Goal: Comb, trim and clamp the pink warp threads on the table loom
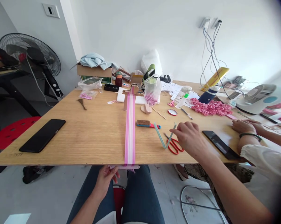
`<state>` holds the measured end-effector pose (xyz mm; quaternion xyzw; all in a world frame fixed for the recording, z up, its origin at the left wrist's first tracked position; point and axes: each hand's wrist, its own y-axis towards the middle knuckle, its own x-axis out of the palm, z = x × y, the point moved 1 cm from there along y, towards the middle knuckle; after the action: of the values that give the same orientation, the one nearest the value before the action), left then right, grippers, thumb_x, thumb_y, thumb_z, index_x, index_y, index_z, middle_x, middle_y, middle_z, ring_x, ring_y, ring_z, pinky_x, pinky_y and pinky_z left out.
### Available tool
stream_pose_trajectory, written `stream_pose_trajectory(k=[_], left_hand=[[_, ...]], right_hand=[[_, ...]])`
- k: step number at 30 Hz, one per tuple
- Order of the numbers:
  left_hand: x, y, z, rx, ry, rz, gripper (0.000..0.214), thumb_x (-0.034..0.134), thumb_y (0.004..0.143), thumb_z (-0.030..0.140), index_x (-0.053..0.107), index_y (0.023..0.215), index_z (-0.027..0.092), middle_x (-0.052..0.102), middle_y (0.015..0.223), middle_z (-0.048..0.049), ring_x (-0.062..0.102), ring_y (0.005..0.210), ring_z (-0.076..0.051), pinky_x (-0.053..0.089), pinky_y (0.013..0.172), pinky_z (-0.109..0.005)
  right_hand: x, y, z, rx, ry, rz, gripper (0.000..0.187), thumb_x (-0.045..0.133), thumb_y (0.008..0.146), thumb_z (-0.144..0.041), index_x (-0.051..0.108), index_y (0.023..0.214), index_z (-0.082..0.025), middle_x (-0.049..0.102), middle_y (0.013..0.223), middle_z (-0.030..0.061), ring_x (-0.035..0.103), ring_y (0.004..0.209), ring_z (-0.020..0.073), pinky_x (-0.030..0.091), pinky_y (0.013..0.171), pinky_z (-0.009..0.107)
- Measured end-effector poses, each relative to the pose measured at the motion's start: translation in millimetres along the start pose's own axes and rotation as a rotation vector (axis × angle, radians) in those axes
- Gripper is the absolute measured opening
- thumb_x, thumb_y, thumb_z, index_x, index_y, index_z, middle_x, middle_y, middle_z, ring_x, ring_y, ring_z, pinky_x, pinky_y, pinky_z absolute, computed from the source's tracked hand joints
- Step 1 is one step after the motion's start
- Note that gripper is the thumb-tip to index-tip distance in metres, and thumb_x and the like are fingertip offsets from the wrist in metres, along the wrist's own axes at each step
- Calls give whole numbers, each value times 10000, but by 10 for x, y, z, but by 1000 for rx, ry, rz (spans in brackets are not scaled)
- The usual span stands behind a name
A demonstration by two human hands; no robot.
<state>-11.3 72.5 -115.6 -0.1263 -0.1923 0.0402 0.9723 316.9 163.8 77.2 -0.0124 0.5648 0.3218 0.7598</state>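
Note:
Pink and white ribbon strands (130,130) run flat and straight down the table, from a metal clip (134,89) at the far end to the front edge. There, a translucent pale plastic bar clip (126,167) lies across their ends. My left hand (105,179) pinches this clip at its left end, just below the edge. My right hand (189,138) is raised over the table and closed on one arm of a pale green plastic clip (160,135), which is spread in a V. Red-handled scissors (175,146) lie beneath it. A red and blue brush (145,123) lies beside the strands.
A black phone (43,135) lies at left, another dark phone (221,144) at right. Another person's hands (247,127) rest at the right. Pink braided material (210,107), a blue bottle (209,94) and a white fan (261,99) stand behind. A cardboard box (94,71) is at back left.

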Motion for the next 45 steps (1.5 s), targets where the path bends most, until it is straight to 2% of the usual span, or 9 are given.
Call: stream_pose_trajectory(k=[6,10,14,18,21,26,31,37,45], left_hand=[[35,-9,31,-9,-2,14,384,840,587,412,658,803,151,621,661,1,580,510,-137,436,377,-223],[43,-18,28,-13,-12,22,409,844,576,423,656,816,150,623,653,-1,574,508,-137,431,376,-221],[51,-29,21,-14,-20,14,419,840,585,422,661,849,152,639,689,-8,575,514,-137,441,381,-230],[59,-24,33,-22,-22,9,408,840,585,421,666,838,152,628,651,-2,575,510,-140,440,381,-233],[64,-15,47,-23,-10,-1,403,832,596,429,674,845,154,622,630,0,574,512,-141,443,387,-234],[61,-8,39,-14,-5,-2,392,829,597,441,661,798,149,610,622,0,573,508,-142,438,377,-233],[55,-7,9,-7,-17,5,383,831,601,421,657,813,153,609,645,7,577,508,-136,435,375,-227],[54,-1,3,-3,-15,-11,393,821,624,411,651,871,158,623,677,4,584,510,-136,438,378,-226],[47,-2,-8,4,-15,-17,358,812,640,414,628,813,161,595,662,20,579,511,-127,440,376,-217]], right_hand=[[38,176,-367,-245,-30,-144,186,519,863,-70,679,862,-165,604,900,116,456,901,256,309,891,382],[115,241,-478,-238,14,-133,332,484,878,-54,640,1151,-161,622,1019,132,487,956,267,341,862,374],[196,170,-497,42,133,-152,421,431,941,-122,486,1357,-161,636,1011,111,546,961,252,381,810,334],[339,-12,-554,344,242,-378,292,447,977,-345,628,1066,-134,645,957,116,625,881,239,402,713,309],[455,-131,-617,413,223,-480,236,433,982,-279,614,905,-149,644,977,120,651,850,219,382,640,288],[493,-168,-679,477,126,-456,135,403,965,-136,534,931,-129,659,920,135,671,768,213,344,564,281],[343,-141,-742,537,103,-423,131,383,980,-196,500,957,-141,645,678,75,664,629,232,265,488,283],[258,-228,-880,410,40,-234,197,440,911,-78,505,1088,-133,665,900,109,666,742,211,315,516,275],[268,-165,-1135,282,84,-242,135,456,914,-101,546,849,-178,588,864,63,607,657,160,273,487,269]])
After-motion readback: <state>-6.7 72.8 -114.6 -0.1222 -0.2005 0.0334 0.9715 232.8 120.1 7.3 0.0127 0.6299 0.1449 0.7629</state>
